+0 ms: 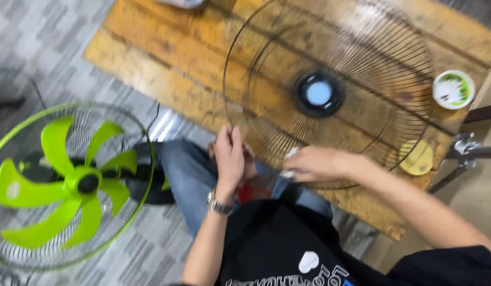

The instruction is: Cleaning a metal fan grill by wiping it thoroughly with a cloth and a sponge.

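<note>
View from the head camera, looking down at a seated person's lap and a worn wooden table point(166, 58) in the upper half of the frame. A black wire fan guard point(330, 92), round with a dark hub and pale centre cap, lies on the table at upper centre right, its lower rim overhanging the near table edge above the lap. The left hand point(229, 156), at centre frame, has its fingers curled together on the guard's lower left rim; a metal wristwatch point(219, 205) sits on that wrist. The right hand point(317, 163), just right of centre, pinches a small white cloth or wipe point(289, 161) against the guard's lower rim. At lower left stands a fan point(70, 185) with 5 lime-green blades visible inside a green-rimmed rear grille. On the table's right edge rest a small white and green round lid point(453, 89) and, below it, a yellow disc point(416, 158).
</note>
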